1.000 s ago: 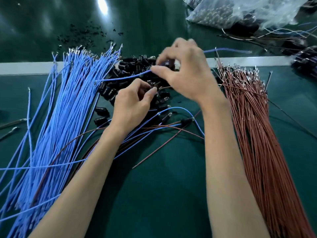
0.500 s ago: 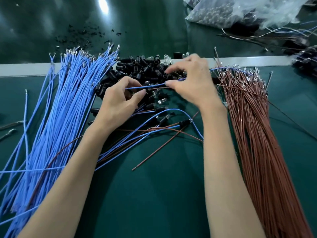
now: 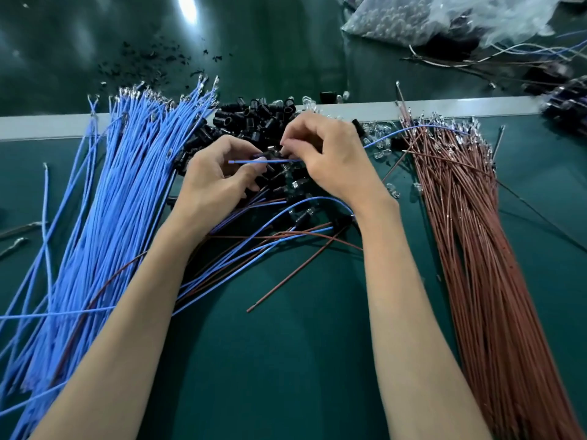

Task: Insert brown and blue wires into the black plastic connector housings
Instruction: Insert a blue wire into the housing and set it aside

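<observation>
On the green surface (image 3: 286,360), the blue wire bundle (image 3: 111,201) lies left and the brown wire bundle (image 3: 470,233) right, with black housings (image 3: 254,119) heaped between. Over the heap, the curled left hand (image 3: 216,185) and right hand (image 3: 330,160) pinch a single blue wire (image 3: 273,160).

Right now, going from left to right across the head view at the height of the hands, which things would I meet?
Bundle of blue wires → left hand → right hand → bundle of brown wires. The single blue wire that both hands hold and the black housings overlap them, so I leave these out.
</observation>
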The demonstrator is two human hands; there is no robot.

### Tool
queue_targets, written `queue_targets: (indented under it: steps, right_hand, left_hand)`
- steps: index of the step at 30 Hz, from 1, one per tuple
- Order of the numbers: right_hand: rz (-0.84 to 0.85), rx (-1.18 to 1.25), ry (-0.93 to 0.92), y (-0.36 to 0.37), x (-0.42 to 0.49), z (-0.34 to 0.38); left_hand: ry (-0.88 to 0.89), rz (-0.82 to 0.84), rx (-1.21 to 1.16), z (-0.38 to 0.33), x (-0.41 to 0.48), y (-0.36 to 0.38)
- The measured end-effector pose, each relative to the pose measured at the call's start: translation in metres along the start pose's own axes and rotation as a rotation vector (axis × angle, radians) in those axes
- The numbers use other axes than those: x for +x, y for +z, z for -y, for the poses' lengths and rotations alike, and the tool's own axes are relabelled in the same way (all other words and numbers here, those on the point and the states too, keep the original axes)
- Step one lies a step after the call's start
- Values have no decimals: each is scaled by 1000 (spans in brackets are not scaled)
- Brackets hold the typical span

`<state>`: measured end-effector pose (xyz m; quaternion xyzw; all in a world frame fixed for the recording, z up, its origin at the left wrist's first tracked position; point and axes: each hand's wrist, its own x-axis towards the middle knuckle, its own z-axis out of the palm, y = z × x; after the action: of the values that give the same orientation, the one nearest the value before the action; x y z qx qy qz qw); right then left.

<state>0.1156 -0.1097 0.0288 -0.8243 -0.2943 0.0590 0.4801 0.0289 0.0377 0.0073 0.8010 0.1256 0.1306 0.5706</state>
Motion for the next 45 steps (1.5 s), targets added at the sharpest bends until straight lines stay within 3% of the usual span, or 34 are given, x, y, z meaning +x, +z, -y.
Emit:
queue_targets:
  steps: [5,13,19,30,45]
  right_hand:
    - [89,-54,-18,2,-1,-2]
    - [-82,-108,-19,-11,-2,-7]
    - [-22,-179,20,-13,-3,-5]
    - [-74,-180,26,-19,-3,-14]
    - [1,-99,-50,-11,-2,-13]
  left_hand:
    - [6,30,9,0,0,0]
    - [-16,56,-99,-5,-3,-3]
    - [-21,53,-122,-8,-5,-3]
    - [-8,33,-128,-7,-5,-4]
    - [26,65,-25,-1,-2,-2]
